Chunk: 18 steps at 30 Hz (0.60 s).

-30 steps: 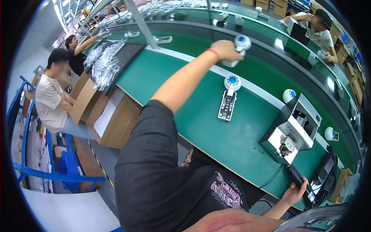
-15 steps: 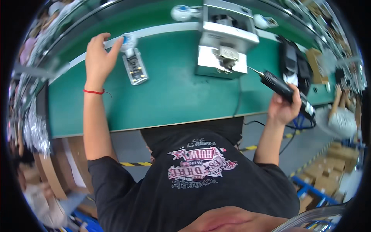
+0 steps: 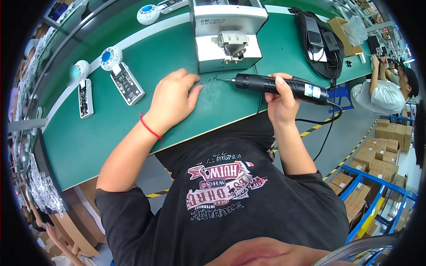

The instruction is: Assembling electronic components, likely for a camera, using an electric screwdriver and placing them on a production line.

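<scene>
My right hand (image 3: pixel 284 98) is wrapped round a black electric screwdriver (image 3: pixel 277 88). Its thin bit points left, close above a few tiny dark pieces (image 3: pixel 212 80) on the green mat that look like screws. Just left of these, my left hand (image 3: pixel 174 101) hovers low over the mat or rests on it, thumb and fingers apart and nothing in them. Beyond the bit stands a white and silver screw feeder (image 3: pixel 228 44) with a metal mechanism on its front. Farther left lies a white handheld device (image 3: pixel 126 84) with a round blue-centred end and an exposed circuit board.
A similar device (image 3: pixel 85 95) lies at the far left, and another (image 3: pixel 151 14) sits beyond the feeder's left side. A black bag (image 3: pixel 326 55) and a cardboard box (image 3: pixel 344 35) are at the right. The screwdriver's cable (image 3: pixel 330 122) hangs past the table edge. A co-worker (image 3: pixel 381 91) sits at the right.
My left hand has moved right and nearer, away from the devices. My right hand has brought the screwdriver left to the mat before the feeder. The whole view has shifted too.
</scene>
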### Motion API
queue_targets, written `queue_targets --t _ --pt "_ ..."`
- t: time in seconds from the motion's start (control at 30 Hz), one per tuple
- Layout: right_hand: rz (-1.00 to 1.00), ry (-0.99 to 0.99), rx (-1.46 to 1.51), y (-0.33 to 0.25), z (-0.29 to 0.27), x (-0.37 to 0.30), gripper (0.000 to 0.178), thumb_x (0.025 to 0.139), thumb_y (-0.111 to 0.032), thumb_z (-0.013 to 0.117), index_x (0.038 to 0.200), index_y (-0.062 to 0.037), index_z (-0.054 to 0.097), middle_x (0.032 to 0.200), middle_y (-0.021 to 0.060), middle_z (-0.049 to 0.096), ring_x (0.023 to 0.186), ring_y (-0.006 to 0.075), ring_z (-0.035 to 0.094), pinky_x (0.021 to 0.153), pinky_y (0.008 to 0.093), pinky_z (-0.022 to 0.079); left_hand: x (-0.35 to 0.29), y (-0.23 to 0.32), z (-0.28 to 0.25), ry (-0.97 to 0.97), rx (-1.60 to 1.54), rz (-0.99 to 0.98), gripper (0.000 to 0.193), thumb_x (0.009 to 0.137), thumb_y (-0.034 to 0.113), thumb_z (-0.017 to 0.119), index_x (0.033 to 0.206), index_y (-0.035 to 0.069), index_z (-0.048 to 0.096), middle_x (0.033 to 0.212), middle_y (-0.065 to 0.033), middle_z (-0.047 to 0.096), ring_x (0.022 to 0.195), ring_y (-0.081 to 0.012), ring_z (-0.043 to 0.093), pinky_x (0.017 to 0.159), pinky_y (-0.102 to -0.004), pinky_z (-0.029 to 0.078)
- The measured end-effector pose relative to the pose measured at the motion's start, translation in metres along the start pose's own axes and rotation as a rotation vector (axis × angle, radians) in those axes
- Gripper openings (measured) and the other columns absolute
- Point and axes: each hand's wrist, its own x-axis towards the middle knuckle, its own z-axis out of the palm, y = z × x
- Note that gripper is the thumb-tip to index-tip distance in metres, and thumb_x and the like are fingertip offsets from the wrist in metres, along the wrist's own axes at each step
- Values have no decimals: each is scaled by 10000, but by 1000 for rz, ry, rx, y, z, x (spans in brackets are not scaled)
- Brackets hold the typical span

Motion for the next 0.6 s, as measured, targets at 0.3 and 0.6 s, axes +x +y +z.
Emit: queue_targets --t 0.3,0.6 --pt "27 3 25 5 1 -1 213 923 -134 685 1078 10 698 950 135 692 551 130 544 491 193 410 7 1 11 21 17 71 87 836 48 753 917 24 774 869 -46 657 653 -219 588 641 -318 494" --pt "80 -50 27 -1 5 0 170 899 -84 759 1038 3 714 754 72 660 554 123 577 513 228 458 10 3 15 44 24 73 98 839 43 752 931 25 782 874 -46 659 657 -213 592 641 -313 493"
